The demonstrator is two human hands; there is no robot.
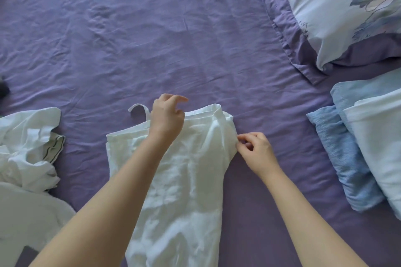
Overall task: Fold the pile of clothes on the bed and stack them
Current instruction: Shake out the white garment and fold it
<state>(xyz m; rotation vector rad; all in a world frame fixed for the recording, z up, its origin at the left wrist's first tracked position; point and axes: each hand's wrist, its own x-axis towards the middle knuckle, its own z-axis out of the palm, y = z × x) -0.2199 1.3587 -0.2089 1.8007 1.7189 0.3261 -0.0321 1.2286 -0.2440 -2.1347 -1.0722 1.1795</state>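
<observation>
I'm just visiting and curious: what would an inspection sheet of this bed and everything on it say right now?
Surface: purple bedsheet, wrinkled.
Job's things: white garment laid flat in the middle, strap looped at its top; crumpled white clothes on the left; folded blue and white stack on the right.
Clutter: dark object at the left edge, unclear.
Grippers: left hand rests on the garment's top edge; right hand pinches its right side.
Cables: nothing seen.
Surroundings: floral pillow top right.
</observation>
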